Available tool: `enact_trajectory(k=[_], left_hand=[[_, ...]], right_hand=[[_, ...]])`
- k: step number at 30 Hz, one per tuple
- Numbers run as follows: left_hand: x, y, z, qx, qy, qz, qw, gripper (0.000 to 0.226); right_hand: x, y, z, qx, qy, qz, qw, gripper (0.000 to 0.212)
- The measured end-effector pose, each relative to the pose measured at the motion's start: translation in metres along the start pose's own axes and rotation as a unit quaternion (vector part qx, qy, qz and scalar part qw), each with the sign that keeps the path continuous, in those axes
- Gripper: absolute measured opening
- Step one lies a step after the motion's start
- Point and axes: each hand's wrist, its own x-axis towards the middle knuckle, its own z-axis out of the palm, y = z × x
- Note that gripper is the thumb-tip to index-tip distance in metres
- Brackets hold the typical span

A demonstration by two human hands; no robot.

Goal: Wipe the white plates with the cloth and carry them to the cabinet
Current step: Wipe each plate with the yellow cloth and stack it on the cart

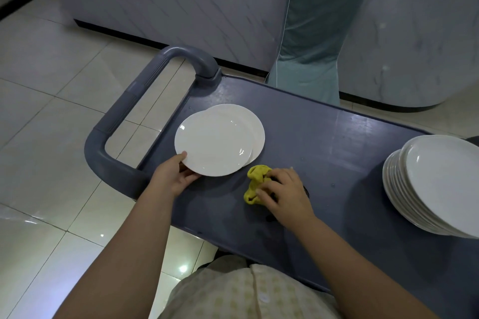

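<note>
On cart (324, 137), left hand (173, 176) grips plate (215, 142), right hand (285, 194) grips cloth (255, 180)

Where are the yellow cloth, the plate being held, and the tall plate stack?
yellow cloth (255, 179), head view, bunched folds at its left end.
held plate (213, 145), head view, centre of its face.
plate stack (445, 181), head view, face of top plate.

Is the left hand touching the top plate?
Touching. In the head view the left hand pinches the top plate at its near rim, thumb on top.
</note>
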Motion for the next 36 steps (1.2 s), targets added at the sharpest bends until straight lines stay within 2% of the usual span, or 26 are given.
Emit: enact_trajectory(k=[2,4,6,10,13,16,19,21,24,26,30,32,34,36], left_hand=[[-0.003,0.002,0.001,0.007,-0.012,0.001,1.0,0.025],[-0.006,0.003,0.003,0.007,-0.021,0.006,1.0,0.029],[-0.009,0.004,0.005,0.006,-0.024,0.003,1.0,0.03],[-0.013,-0.001,0.005,-0.001,-0.046,-0.003,0.999,0.035],[-0.018,-0.005,0.006,-0.034,-0.067,0.003,0.997,0.035],[-0.022,-0.008,0.008,-0.046,-0.076,0.02,0.996,0.032],[-0.026,-0.009,0.005,-0.051,-0.085,0.035,0.994,0.035],[-0.03,-0.01,0.001,-0.054,-0.092,0.048,0.993,0.037],[-0.04,-0.008,-0.002,-0.02,-0.112,0.074,0.991,0.044],[-0.051,-0.007,0.004,0.02,-0.137,0.091,0.986,0.048],[-0.077,-0.007,0.036,0.043,-0.225,0.116,0.966,0.065],[-0.091,-0.01,0.054,0.055,-0.278,0.126,0.951,0.067],[-0.102,-0.013,0.067,0.057,-0.298,0.137,0.943,0.066],[-0.108,-0.012,0.076,0.052,-0.294,0.15,0.942,0.069]], right_hand=[[0.011,-0.012,0.007,-0.035,0.003,0.078,0.996,0.029],[0.014,-0.018,0.016,-0.111,-0.107,0.2,0.968,0.06],[0.013,-0.021,0.025,-0.124,-0.175,0.261,0.941,0.075],[0.007,-0.024,0.039,-0.164,-0.194,0.22,0.942,0.077],[0.001,-0.023,0.039,-0.176,-0.151,0.178,0.956,0.061],[-0.005,-0.019,0.038,-0.121,-0.06,0.124,0.983,0.043],[0.0,-0.014,0.032,-0.062,-0.043,0.094,0.993,0.039],[0.006,-0.011,0.024,-0.013,-0.027,0.111,0.993,0.036],[0.018,-0.011,-0.001,0.109,0.073,0.15,0.98,0.036],[0.033,-0.021,-0.021,0.154,0.116,0.13,0.973,0.037],[0.071,-0.061,-0.043,0.072,0.081,0.014,0.994,0.04],[0.093,-0.074,-0.05,0.019,0.062,-0.041,0.997,0.041],[0.117,-0.071,-0.068,-0.01,0.077,-0.039,0.996,0.041],[0.133,-0.052,-0.092,-0.01,0.107,0.024,0.994,0.039]])
